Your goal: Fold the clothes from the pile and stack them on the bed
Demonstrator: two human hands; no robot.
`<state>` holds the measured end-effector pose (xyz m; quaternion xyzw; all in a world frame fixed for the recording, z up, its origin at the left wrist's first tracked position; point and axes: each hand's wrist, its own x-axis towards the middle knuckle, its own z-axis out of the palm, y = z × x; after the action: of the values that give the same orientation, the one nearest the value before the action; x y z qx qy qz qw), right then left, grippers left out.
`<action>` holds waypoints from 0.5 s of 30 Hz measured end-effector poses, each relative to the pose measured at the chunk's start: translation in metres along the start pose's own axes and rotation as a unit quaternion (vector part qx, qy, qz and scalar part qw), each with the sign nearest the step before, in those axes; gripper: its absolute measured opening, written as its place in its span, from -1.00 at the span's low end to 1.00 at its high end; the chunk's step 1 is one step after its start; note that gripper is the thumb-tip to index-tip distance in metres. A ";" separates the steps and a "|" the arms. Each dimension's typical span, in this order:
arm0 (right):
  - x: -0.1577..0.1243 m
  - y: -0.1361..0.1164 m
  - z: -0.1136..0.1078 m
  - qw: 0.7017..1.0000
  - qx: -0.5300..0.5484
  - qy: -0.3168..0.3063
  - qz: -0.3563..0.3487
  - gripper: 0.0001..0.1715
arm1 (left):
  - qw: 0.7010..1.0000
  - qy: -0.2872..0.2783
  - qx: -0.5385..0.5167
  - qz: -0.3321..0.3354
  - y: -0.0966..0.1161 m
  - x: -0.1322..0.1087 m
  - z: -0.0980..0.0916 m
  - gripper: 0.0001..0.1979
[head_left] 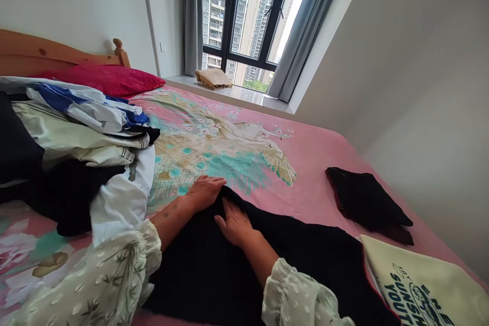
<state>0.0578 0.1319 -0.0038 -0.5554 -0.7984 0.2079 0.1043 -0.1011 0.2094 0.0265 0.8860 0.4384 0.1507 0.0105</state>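
A black garment [198, 270] with thin red trim along its right edge lies spread on the bed in front of me. My left hand [206, 192] rests on its far edge, fingers stretched out to the right and lying flat. Just nearer and to the right, my right hand [235, 221] presses flat on the black cloth, with its fingers extended and thumb apart. Neither hand grips anything that I can see. What kind of garment this is cannot be made out.
Rumpled clothes [91, 132] are heaped at the left, near a red pillow [118, 80]. On the right lie a folded black garment [367, 198] and a cream printed one [431, 285]. The pink sheet [313, 158] covers the bed. A brown paper bag [214, 79] sits on the windowsill.
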 end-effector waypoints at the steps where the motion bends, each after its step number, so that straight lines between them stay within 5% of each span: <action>1: -0.002 0.001 0.001 1.000 0.000 -0.004 0.028 -0.21 | 1.000 -0.001 -0.007 0.020 -0.002 -0.005 0.000 -0.61; 7: -0.031 0.015 -0.009 0.996 0.003 -0.065 0.057 -0.19 | 0.997 -0.018 0.002 0.077 -0.008 -0.049 0.008 -0.53; 12: -0.054 0.029 -0.022 0.990 -0.013 -0.061 0.129 -0.22 | 0.996 0.033 0.041 0.076 0.002 -0.053 0.013 -0.67; 15: -0.071 0.030 -0.036 0.986 -0.041 -0.070 0.147 -0.31 | 0.996 0.012 0.007 0.090 0.007 -0.059 0.006 -0.74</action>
<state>0.1232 0.0831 0.0196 -0.6543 -0.7215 0.2266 -0.0060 -0.1278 0.1596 0.0067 0.9202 0.3575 0.1589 -0.0147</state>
